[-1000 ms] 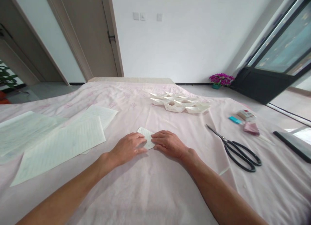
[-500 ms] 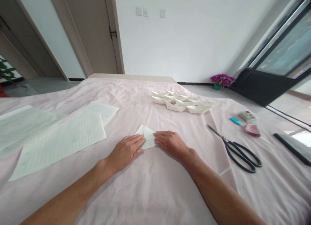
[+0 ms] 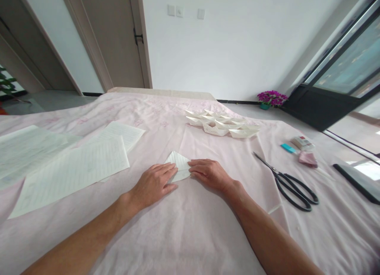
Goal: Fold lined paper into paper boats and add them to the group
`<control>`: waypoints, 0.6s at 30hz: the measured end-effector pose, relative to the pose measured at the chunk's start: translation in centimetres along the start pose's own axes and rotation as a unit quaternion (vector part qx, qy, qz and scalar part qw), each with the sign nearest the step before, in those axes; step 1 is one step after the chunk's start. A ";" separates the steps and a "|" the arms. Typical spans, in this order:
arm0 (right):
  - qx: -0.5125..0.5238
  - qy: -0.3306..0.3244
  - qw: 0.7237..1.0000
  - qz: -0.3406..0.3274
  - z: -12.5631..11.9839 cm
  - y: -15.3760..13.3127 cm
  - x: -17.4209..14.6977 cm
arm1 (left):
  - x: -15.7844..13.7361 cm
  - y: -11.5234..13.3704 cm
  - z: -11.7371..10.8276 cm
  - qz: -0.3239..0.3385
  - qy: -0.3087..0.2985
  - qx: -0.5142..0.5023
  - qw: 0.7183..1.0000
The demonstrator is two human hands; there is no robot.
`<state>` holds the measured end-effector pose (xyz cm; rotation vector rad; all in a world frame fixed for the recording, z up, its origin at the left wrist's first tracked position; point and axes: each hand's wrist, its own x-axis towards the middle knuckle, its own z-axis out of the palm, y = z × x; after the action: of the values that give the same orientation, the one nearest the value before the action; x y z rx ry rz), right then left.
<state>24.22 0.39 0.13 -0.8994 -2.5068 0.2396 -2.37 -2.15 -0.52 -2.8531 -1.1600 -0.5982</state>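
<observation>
A small sheet of lined paper (image 3: 181, 166), folded to a peaked triangular shape, lies on the pink cloth between my two hands. My left hand (image 3: 156, 184) rests on its left side, fingers lying flat and the thumb spread away below. On the right side, my right hand (image 3: 209, 173) has its fingers bent together over the paper's edge; its thumb is mostly hidden. Behind them, a cluster of folded paper boats (image 3: 221, 124) stands on the cloth.
Loose lined sheets (image 3: 77, 172) overlap on the left. At right are black-handled scissors (image 3: 292, 188), a blue eraser-like block (image 3: 287, 148), a small box (image 3: 302, 143), a pink piece (image 3: 308, 159) and a dark-edged flat object (image 3: 356, 184). Pink cloth (image 3: 184, 235) covers the surface.
My left thumb has spread away from the paper and its fingers have shifted slightly. The right hand and the folded paper stay nearly where they were.
</observation>
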 end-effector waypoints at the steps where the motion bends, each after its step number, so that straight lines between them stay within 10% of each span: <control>1: 0.001 -0.002 1.000 0.007 0.0 0.0 0.0 | 0.0 0.0 0.0 -0.001 0.000 0.000 1.000; 18: -0.031 -0.003 0.995 0.094 0.6 -0.1 0.4 | 0.3 -0.1 0.9 -0.034 0.042 0.004 0.999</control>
<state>23.61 0.50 -0.23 -1.1634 -2.4487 0.2262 -1.92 -1.69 -1.30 -2.7629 -1.2471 -0.7064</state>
